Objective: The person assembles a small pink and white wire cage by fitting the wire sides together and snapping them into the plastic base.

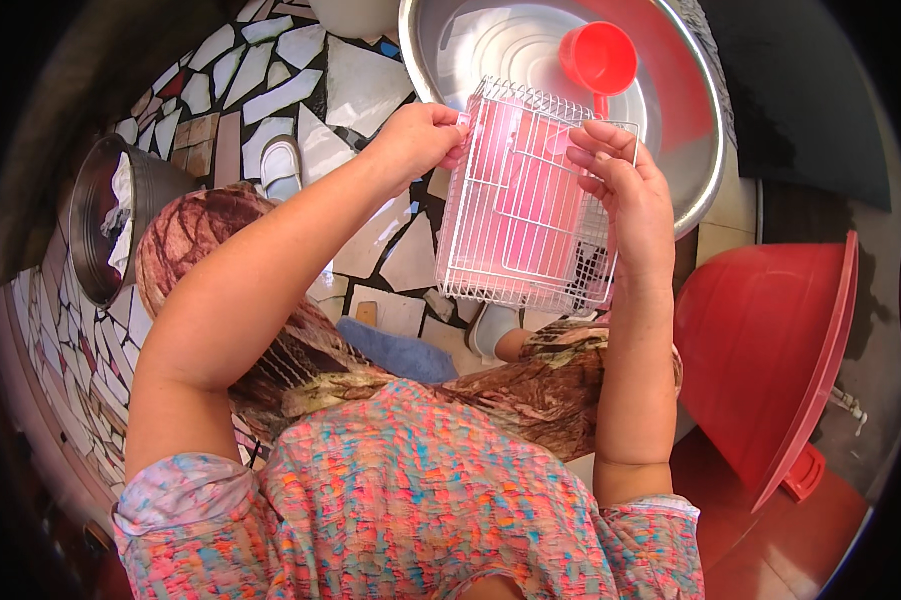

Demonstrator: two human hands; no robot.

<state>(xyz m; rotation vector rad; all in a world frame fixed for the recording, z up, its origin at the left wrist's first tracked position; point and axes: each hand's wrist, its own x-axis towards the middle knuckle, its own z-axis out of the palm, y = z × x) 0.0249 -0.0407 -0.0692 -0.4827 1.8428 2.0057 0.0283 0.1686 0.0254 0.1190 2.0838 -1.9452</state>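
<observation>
Apparent home washing area: broken-tile floor (365,85), 11 o'clock; metal basin (530,50), 1 o'clock; red tub (760,350), 3 o'clock; dark bucket (92,245), 9 o'clock.

steel basin (510,50): cut by top edge, partly hidden behind wire cage (485,220). red dipper (590,50): handle end out of sight behind cage/right hand (620,175). right-hand grip: can't tell. pale bit at left hand (425,138) fingertips: too small to identify. blue item (395,350): partly covered by clothing. shirt (420,490): cut by bottom edge.
</observation>
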